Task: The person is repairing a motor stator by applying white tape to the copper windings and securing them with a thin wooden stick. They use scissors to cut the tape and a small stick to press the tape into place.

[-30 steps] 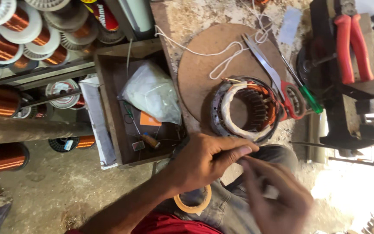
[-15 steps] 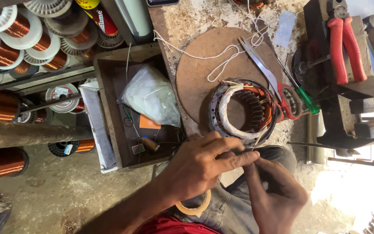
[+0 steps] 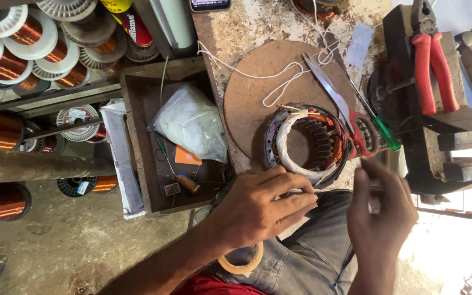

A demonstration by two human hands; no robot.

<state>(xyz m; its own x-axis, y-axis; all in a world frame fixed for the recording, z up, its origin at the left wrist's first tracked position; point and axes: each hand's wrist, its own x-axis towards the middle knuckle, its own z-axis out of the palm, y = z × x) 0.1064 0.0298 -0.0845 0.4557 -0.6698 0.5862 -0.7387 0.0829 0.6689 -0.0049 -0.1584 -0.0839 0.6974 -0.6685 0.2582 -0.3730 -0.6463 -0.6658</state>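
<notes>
A motor stator [image 3: 310, 139] with copper windings and a white band round its coil lies on a round brown board [image 3: 269, 93] on the bench. My left hand [image 3: 263, 210] rests at the stator's near edge, its fingertips pinched on a thin white strip [image 3: 303, 191] that comes off the winding. My right hand [image 3: 381, 218] hovers to the right of it, a little apart, blurred, with its fingers pointing up toward the stator. Whether it holds anything thin is unclear.
Red-handled scissors [image 3: 350, 120], a green screwdriver [image 3: 386, 134] and loose white string [image 3: 279, 76] lie by the stator. Red pliers [image 3: 432, 60] sit on a dark metal vise [image 3: 427, 131] at right. An open wooden drawer [image 3: 137, 136] holds a plastic bag [image 3: 192, 123]. Copper wire spools [image 3: 6, 38] fill the left. A tape roll [image 3: 241, 265] lies on my lap.
My right hand has drawn away to the right and upward from my left fingertips. The left hand stays pinched at the stator's near edge.
</notes>
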